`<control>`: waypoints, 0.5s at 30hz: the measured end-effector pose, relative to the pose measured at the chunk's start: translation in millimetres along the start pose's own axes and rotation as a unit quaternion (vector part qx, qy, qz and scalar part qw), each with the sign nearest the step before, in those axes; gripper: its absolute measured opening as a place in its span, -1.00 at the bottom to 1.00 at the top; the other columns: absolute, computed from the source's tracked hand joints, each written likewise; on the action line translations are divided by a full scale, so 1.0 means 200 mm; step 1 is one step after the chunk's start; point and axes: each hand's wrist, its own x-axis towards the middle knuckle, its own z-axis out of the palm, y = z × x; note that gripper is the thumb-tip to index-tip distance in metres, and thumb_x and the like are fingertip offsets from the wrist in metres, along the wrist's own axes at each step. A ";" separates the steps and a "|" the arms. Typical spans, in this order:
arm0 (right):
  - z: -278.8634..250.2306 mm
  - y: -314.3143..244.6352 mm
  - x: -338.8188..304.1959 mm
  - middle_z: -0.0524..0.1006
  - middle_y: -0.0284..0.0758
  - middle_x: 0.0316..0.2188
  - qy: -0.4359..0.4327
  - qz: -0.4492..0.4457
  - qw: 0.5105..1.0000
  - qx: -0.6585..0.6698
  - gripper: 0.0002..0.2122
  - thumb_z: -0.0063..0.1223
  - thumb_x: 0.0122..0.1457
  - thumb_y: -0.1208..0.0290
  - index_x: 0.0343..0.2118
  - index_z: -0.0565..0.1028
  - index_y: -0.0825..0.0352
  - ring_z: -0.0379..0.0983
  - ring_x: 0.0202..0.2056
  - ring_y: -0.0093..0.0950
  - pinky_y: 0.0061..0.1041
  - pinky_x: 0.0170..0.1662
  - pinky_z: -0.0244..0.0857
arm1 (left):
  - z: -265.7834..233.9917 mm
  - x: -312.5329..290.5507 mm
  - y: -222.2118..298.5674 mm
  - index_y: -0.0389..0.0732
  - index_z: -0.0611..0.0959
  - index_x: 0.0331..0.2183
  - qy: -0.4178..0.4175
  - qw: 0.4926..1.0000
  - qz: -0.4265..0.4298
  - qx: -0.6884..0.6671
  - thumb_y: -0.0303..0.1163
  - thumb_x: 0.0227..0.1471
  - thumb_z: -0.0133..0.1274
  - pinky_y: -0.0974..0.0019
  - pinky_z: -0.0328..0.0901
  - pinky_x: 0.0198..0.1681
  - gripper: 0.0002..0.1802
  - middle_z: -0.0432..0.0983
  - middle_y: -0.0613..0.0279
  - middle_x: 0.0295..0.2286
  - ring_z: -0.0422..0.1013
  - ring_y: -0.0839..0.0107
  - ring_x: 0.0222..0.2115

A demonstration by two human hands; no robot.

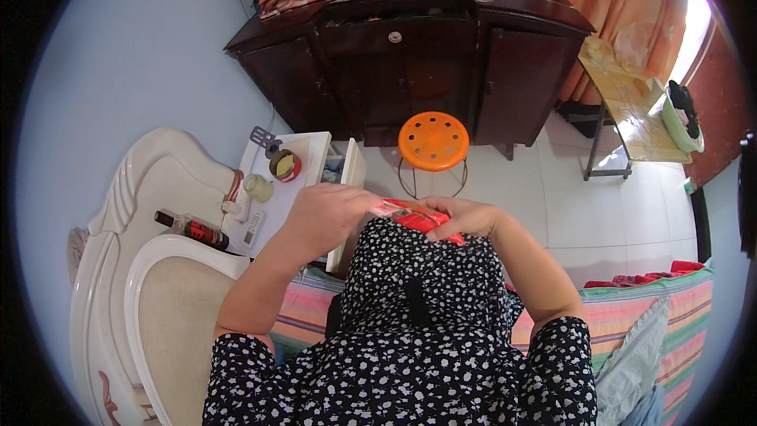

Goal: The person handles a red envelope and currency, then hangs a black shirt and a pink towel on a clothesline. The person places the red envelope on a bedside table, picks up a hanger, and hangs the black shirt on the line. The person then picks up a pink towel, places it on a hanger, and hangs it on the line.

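A shiny red plastic packet (418,218) is held between my two hands, just above my lap. My left hand (335,211) pinches its paler, clear-looking left end, with the fingertips partly hidden behind the wrapper. Around the right part of the packet my right hand (461,218) is closed, thumb on top and fingers underneath. What the packet contains cannot be made out. Beyond my hands stands an orange round stool (433,141) with holes in its seat.
Left of me is a white nightstand (311,159) with its drawer pulled out, carrying a jar (257,187), a tin (285,164) and a remote (254,229). A dark bottle (193,229) lies by the headboard (169,158). A dark wooden cabinet (402,71) stands ahead, a folding table (623,102) at right.
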 end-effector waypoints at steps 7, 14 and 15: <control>0.03 0.01 0.03 0.37 -0.29 -0.07 0.011 -0.011 0.997 -0.073 -0.30 0.26 -0.05 0.23 0.12 0.18 0.43 0.28 -0.05 -0.53 -0.57 0.07 0.11 | 0.06 0.02 0.04 -0.07 0.64 -0.33 -0.020 0.998 0.010 -0.060 -0.44 -0.08 0.04 0.29 0.37 -0.37 -0.81 0.58 0.28 -0.38 0.50 0.27 -0.41; 0.05 -0.03 0.02 0.35 -0.28 -0.04 -0.036 -0.017 0.994 -0.102 -0.27 0.26 -0.06 0.22 0.14 0.16 0.42 0.25 -0.02 -0.52 -0.56 0.09 0.09 | 0.14 0.02 0.04 -0.09 0.64 -0.31 -0.019 0.991 0.023 -0.131 -0.48 -0.08 0.04 0.32 0.37 -0.33 -0.79 0.57 0.24 -0.34 0.50 0.27 -0.38; 0.06 -0.04 0.00 0.34 -0.28 -0.03 -0.041 -0.014 0.996 -0.082 -0.27 0.26 -0.07 0.23 0.14 0.16 0.41 0.25 -0.02 -0.53 -0.55 0.09 0.09 | 0.15 0.02 0.03 -0.10 0.65 -0.31 -0.019 0.986 -0.002 -0.163 -0.50 -0.08 0.04 0.33 0.36 -0.32 -0.78 0.55 0.24 -0.34 0.48 0.28 -0.37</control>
